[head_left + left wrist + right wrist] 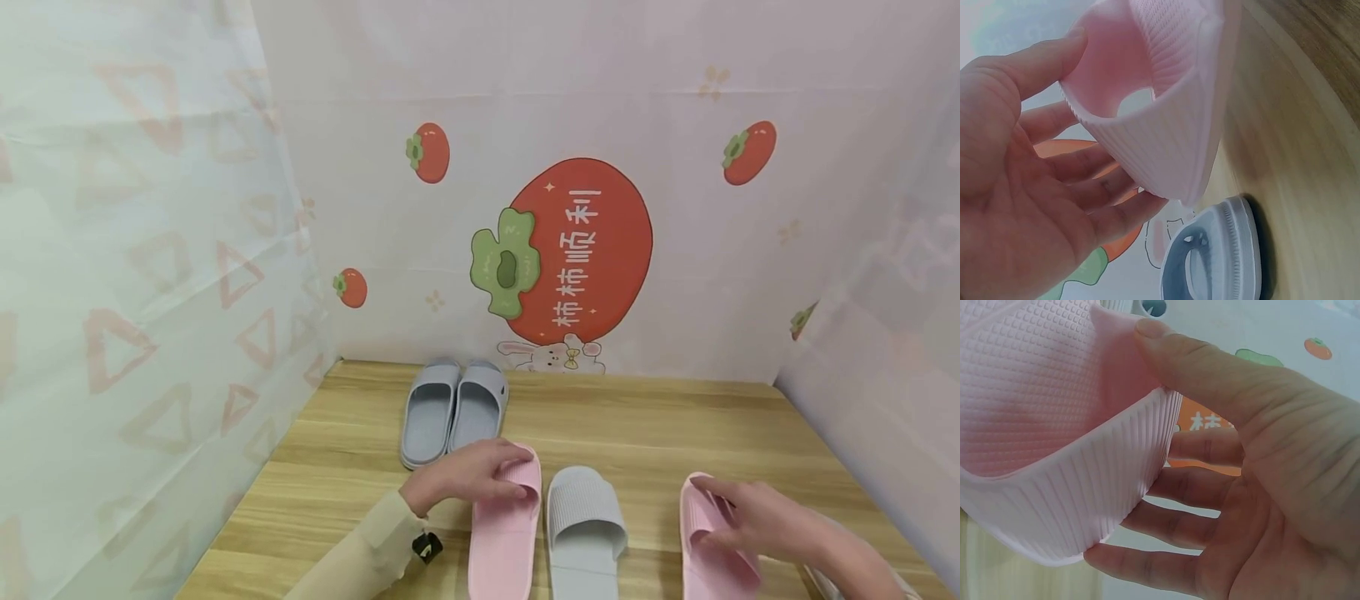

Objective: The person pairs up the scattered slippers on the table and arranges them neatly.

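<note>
In the head view, two pink slippers are held apart, one per hand. My left hand [474, 475] pinches the ribbed strap of the left pink slipper [501, 554], the thumb inside the strap opening and the fingers along its outside. Up close in the left wrist view, this strap [1154, 150] stands above the wood surface. My right hand [772, 521] grips the other pink slipper [699, 517] by its strap in the same way. The right wrist view shows that strap [1085, 494] between thumb and fingers. A light grey slipper [587, 504] lies between the two hands.
A pair of blue-grey slippers [429, 425] sits side by side at the back left of the wooden surface [645, 417]. Something pale is partly hidden beneath my right forearm. Printed cloth walls [390, 225] enclose the back and both sides.
</note>
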Available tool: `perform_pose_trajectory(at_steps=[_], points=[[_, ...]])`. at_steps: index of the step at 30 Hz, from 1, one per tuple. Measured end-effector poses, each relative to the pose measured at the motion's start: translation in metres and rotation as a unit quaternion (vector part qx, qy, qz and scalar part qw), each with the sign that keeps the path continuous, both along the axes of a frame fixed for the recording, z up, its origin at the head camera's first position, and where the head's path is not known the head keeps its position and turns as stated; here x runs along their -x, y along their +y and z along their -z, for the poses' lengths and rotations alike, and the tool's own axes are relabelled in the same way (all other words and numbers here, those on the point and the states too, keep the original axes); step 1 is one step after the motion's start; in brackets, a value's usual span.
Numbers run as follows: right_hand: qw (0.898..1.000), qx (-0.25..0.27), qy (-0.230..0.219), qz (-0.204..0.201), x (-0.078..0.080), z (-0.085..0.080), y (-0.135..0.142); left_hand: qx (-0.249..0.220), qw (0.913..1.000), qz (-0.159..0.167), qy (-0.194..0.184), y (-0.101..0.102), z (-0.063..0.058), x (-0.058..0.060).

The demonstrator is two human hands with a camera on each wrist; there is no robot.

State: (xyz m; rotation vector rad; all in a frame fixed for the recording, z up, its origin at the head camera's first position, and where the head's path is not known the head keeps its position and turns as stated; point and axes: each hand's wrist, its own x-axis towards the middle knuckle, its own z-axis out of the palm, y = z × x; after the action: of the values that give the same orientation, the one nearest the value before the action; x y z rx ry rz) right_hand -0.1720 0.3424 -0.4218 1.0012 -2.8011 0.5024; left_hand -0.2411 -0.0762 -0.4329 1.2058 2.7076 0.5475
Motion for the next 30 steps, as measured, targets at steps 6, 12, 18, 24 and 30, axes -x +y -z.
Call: perform_pose_trajectory(at_steps=[6, 12, 18, 24, 30], points=[[1.000, 0.004, -0.021, 0.007, 0.005, -0.007, -0.006, -0.001, 1.0000, -0.005, 0.005, 0.002, -0.005, 0.001], [1.000, -0.009, -0.012, 0.010, 0.011, -0.003, -0.012, -0.016, 0.9998, 0.000, 0.008, 0.003, -0.010, 0.001], [1.000, 0.001, -0.019, -0.013, 0.019, -0.006, -0.024, -0.028, 0.9994, 0.001, 0.022, -0.002, -0.018, 0.000], [0.999, -0.011, -0.031, -0.008, 0.027, -0.005, -0.035, -0.028, 0.9994, -0.002, 0.019, -0.002, -0.021, -0.002], [0.999, 0.010, -0.031, -0.027, 0.028, -0.016, -0.054, -0.034, 0.9991, -0.014, 0.021, 0.004, -0.021, -0.001]])
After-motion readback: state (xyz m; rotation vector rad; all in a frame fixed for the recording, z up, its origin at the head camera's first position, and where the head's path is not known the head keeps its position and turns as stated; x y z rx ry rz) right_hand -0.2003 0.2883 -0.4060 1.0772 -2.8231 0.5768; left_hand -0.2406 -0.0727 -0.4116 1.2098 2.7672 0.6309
